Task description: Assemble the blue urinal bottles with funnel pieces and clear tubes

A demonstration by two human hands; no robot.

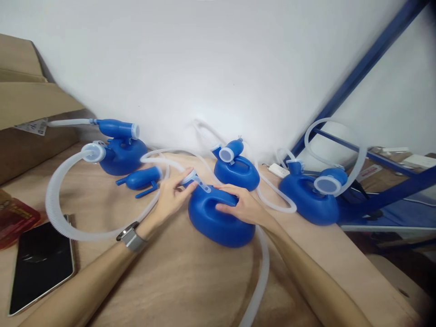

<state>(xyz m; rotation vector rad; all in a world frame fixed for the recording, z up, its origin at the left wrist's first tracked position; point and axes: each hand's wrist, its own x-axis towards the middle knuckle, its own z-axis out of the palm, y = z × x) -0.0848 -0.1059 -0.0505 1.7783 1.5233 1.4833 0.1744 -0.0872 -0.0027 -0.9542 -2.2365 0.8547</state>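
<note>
A blue plastic urinal bottle rests on the wooden table in front of me. My right hand wraps its handle, thumb over the top and fingers on the far side. At the bottle's mouth, my left hand pinches a translucent white cap between thumb and fingers. The cap's strap lies along the bottle's shoulder. How firmly the cap sits on the mouth is hidden by my fingers. Left of that hand lies a loose blue funnel head with a small side handle.
Similar blue bottles with hoses stand at the left, behind and right. A ribbed hose loops at left; another hose runs toward me. A phone, cardboard box, power strip and blue rack surround them.
</note>
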